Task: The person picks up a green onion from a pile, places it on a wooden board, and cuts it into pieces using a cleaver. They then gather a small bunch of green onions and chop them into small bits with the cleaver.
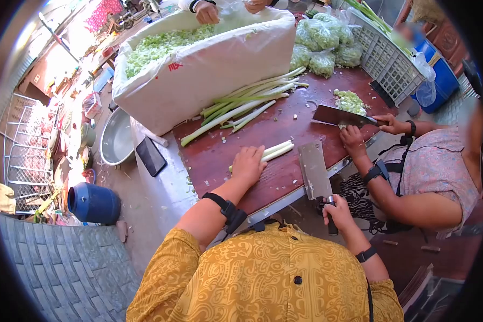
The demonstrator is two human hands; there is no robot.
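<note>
My left hand [248,165] rests on a short bundle of green onion stalks [278,151] on the red-brown board [209,166], its fingers closed over them. In my right hand [338,213] is the dark handle of a cleaver [315,169], whose broad blade reaches over the board's front edge, just right of the stalk ends. Behind my left hand lies a pile of long green onions [241,104], along a white-lined box [209,67] filled with chopped greens [163,48].
At the right a co-worker holds another cleaver [342,115] beside chopped pieces [351,102]. Filled plastic bags [322,40] and a grey crate [386,59] stand behind. A phone [151,156] and metal basin [117,138] are at the left. Another person's hands hover over the box.
</note>
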